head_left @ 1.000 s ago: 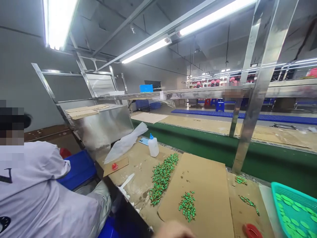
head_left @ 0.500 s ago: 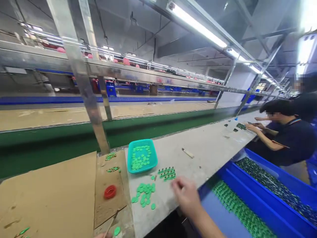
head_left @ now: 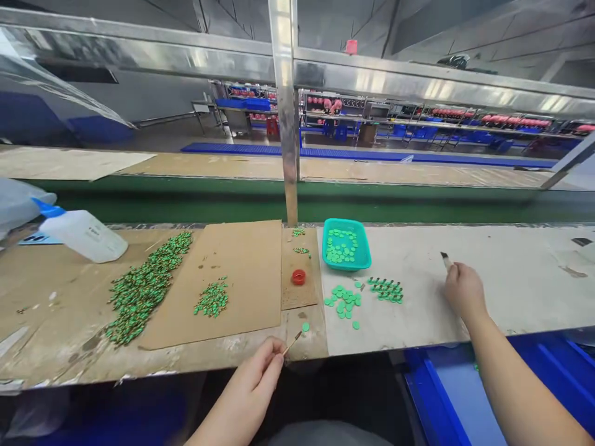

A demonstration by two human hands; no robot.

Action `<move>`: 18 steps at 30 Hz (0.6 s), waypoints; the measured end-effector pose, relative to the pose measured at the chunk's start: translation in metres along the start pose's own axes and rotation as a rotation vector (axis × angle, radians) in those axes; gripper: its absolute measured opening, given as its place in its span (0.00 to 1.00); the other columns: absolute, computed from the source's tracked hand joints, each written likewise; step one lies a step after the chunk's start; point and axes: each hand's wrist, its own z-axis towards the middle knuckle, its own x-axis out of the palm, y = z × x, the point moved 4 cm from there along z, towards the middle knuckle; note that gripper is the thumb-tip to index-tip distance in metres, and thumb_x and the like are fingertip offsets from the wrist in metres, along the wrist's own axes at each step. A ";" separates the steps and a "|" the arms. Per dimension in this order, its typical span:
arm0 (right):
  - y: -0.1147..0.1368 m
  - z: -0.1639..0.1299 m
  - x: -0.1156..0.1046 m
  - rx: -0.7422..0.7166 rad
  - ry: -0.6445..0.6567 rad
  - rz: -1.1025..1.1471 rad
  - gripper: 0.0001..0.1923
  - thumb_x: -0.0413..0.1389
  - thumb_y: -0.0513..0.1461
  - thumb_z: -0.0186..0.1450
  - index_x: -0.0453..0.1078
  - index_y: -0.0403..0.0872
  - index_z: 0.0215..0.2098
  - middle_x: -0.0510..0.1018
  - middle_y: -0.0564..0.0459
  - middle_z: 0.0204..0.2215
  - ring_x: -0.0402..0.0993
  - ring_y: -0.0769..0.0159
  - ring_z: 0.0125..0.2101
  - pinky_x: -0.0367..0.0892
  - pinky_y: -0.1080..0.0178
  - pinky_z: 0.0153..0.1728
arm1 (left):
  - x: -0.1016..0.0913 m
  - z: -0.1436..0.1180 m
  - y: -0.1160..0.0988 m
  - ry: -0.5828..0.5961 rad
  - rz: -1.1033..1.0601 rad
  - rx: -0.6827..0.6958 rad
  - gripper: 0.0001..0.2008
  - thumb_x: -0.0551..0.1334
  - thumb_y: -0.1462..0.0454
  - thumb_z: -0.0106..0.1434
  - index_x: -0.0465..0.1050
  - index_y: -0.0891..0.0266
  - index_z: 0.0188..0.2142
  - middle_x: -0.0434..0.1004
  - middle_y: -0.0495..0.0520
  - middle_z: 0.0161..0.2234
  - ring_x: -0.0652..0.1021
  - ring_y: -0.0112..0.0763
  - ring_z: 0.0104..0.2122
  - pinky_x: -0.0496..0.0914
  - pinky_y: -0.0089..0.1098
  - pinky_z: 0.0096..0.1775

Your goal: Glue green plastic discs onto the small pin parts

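**Both hands holding tools, discs waiting**

The left hand [head_left: 253, 381] pinches a thin stick [head_left: 294, 341]; the right hand [head_left: 462, 290] grips a small brush [head_left: 445, 259]. Finished green pieces [head_left: 147, 286] lie far left. Loose green discs [head_left: 343, 300] and a teal basket [head_left: 346, 244] of them look untreated.

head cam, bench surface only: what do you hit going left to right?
White bottle → big pile of green parts → small pile → left hand with thin stick → red cap → teal basket → row of upright parts → right hand
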 end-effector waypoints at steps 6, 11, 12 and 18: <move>0.065 -0.106 -0.007 -0.007 0.202 0.304 0.29 0.47 0.63 0.77 0.74 0.50 0.44 0.80 0.49 0.29 0.79 0.55 0.31 0.73 0.57 0.35 | 0.021 -0.008 0.011 0.118 -0.252 -0.137 0.38 0.59 0.24 0.64 0.71 0.55 0.41 0.59 0.47 0.31 0.59 0.33 0.29 0.57 0.30 0.31; 0.147 -0.173 0.009 -0.050 0.478 0.762 0.24 0.51 0.60 0.80 0.74 0.51 0.44 0.84 0.47 0.39 0.82 0.56 0.39 0.78 0.57 0.44 | 0.017 -0.003 0.001 0.113 -0.295 -0.160 0.37 0.62 0.24 0.62 0.66 0.55 0.37 0.53 0.44 0.28 0.52 0.30 0.26 0.50 0.30 0.28; 0.157 -0.175 0.011 -0.081 0.490 0.752 0.24 0.53 0.60 0.79 0.75 0.51 0.41 0.83 0.46 0.38 0.81 0.55 0.40 0.77 0.56 0.45 | 0.014 -0.001 -0.001 0.090 -0.279 -0.151 0.37 0.63 0.24 0.61 0.67 0.55 0.37 0.53 0.44 0.28 0.52 0.30 0.26 0.50 0.30 0.27; 0.144 -0.162 0.024 -0.057 0.524 0.574 0.26 0.56 0.60 0.75 0.82 0.49 0.39 0.85 0.45 0.35 0.80 0.54 0.34 0.77 0.55 0.38 | 0.009 0.006 -0.008 0.004 -0.302 -0.116 0.41 0.63 0.20 0.55 0.69 0.55 0.35 0.53 0.45 0.28 0.55 0.30 0.27 0.53 0.28 0.27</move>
